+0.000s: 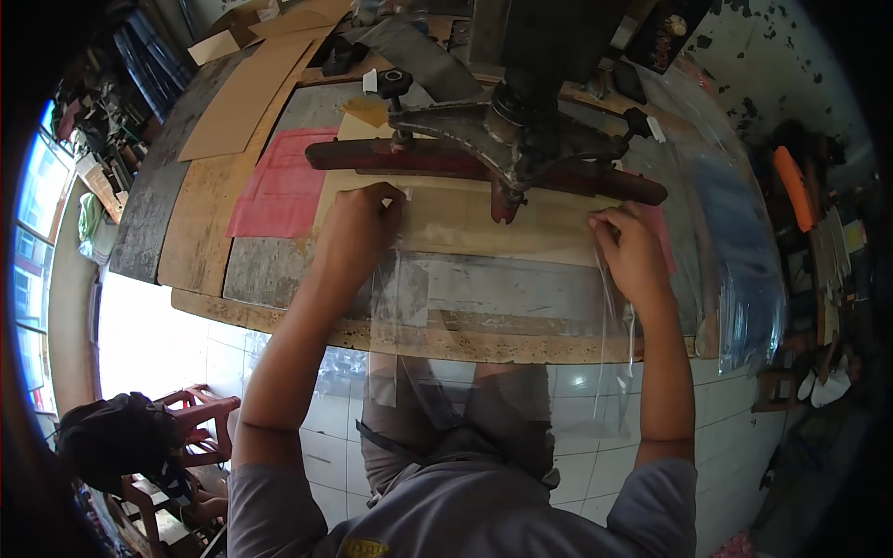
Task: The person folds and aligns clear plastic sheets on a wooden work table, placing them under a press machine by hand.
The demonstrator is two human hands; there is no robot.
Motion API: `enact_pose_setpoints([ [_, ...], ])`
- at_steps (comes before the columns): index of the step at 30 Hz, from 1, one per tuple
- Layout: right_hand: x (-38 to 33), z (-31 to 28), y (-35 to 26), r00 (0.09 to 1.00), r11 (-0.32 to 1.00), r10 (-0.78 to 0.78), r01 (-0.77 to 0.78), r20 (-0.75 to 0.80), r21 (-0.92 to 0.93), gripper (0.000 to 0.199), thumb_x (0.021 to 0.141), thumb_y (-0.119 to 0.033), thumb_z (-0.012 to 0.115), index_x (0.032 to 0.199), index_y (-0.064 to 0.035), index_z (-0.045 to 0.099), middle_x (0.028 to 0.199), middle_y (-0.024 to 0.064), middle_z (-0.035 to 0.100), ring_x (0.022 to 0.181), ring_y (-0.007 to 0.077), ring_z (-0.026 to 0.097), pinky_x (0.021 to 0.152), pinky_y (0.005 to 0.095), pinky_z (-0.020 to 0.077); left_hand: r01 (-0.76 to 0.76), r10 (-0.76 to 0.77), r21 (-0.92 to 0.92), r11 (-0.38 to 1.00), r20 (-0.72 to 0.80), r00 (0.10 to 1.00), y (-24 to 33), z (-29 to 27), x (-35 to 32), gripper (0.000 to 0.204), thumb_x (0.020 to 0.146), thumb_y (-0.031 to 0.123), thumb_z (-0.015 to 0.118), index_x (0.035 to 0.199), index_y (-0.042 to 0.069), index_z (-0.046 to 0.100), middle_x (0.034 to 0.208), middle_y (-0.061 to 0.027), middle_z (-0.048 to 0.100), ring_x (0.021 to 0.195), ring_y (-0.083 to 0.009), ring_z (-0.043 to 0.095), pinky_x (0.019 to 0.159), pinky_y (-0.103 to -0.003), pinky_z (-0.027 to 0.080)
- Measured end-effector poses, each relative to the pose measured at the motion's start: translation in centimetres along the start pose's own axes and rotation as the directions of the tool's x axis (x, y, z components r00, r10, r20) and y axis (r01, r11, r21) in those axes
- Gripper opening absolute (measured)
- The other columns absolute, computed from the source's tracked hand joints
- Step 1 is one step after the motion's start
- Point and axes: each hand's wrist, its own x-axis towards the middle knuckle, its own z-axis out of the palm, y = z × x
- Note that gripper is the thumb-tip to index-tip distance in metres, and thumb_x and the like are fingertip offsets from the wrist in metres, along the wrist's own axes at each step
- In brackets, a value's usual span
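L hand (pixel 358 223) is just on near side of red bar (pixel 409 155), by its L part: back of hand up, fingers curled inward, tips pinched w/ thumb. R hand (pixel 634 251) is also on near side of bar, close to its R end: fingers bent inward, thumb up nr index in a pinch; exact tip contact unclear. Hands well apart, approx. same dist. from bar. L forearm (pixel 296 339) slants fwd + inward twd bar; R forearm (pixel 667 372) runs straighter twd bar, wrist bent slightly inward. Both forearms bare; upper arms in grey short sleeves (pixel 270 507), farther back from bar.
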Motion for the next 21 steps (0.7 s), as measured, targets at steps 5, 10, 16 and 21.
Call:
enact_pose_setpoints([
  [5,-0.6,-0.6,0.3,0.997,0.998,0.020,-0.026,0.079,0.066,0.024,0.098,-0.011,0.064,0.118,-0.0056,0.075,0.104,0.0150,0.069,0.087,0.0306,0.069,0.078,0.0387,0.0530,-0.044,0.044,0.001,0.999,-0.024,0.999,-1.0,0.0,-0.3,0.021,0.090,0.010,0.068,0.106,-0.001,0.076,0.078,-0.0178,0.072,0.065,-0.0229,0.067,0.064,-0.036,0.051],
  [10,-0.3,0.5,2.0,0.986,0.984,-0.156,0.160,-0.059,0.082,0.024,0.098,-0.008,0.063,0.118,-0.0056,0.075,0.102,0.0145,0.069,0.086,0.0298,0.069,0.079,0.0377,0.0528,-0.072,0.070,-0.054,0.996,-0.032,0.997,-1.0,0.3,-0.1,0.022,0.090,0.011,0.068,0.108,0.000,0.076,0.080,-0.0164,0.072,0.066,-0.0217,0.067,0.065,-0.035,0.051],
  [16,0.4,0.9,2.7,0.986,0.985,-0.150,0.155,-0.075,0.076,0.022,0.097,-0.006,0.064,0.116,-0.0044,0.076,0.098,0.0132,0.068,0.085,0.0278,0.069,0.077,0.0372,0.0525,-0.114,0.113,-0.025,0.993,-0.053,0.992,-1.4,0.7,0.4,0.021,0.091,0.011,0.069,0.108,0.002,0.076,0.080,-0.0161,0.072,0.067,-0.0212,0.067,0.066,-0.034,0.052],
  [21,0.5,0.7,2.0,0.995,0.994,-0.087,0.090,-0.049,0.065,0.021,0.097,-0.005,0.065,0.115,-0.0038,0.076,0.096,0.0131,0.067,0.084,0.0275,0.068,0.076,0.0365,0.0520,-0.134,0.133,-0.009,0.991,-0.068,0.989,-1.4,0.8,0.5,0.021,0.092,0.012,0.069,0.108,0.002,0.077,0.080,-0.0168,0.072,0.066,-0.0220,0.068,0.065,-0.034,0.052],
])
